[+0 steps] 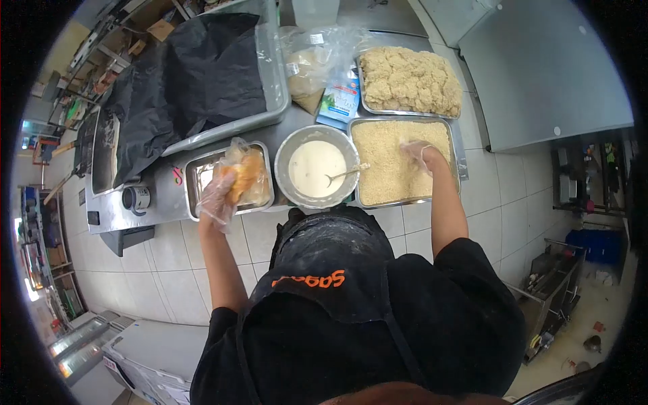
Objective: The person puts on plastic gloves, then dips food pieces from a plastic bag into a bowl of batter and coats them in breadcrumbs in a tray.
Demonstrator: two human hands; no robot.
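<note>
My left hand, in a clear plastic glove, is closed on a clear plastic bag with orange food in it. It is over a metal tray on the left. My right hand, also gloved, reaches into a tray of pale breadcrumbs, fingers extended at the crumbs' surface and their tips partly covered. Between the two trays stands a round metal bowl of creamy white batter. A metal spoon rests in it, its crumb-coated handle over the right rim.
Behind the crumb tray is another tray heaped with clumpy crumbs. A blue packet and a plastic bag of tan powder lie beside it. Black plastic sheeting covers a large tub at left. A mug stands near the table's left end.
</note>
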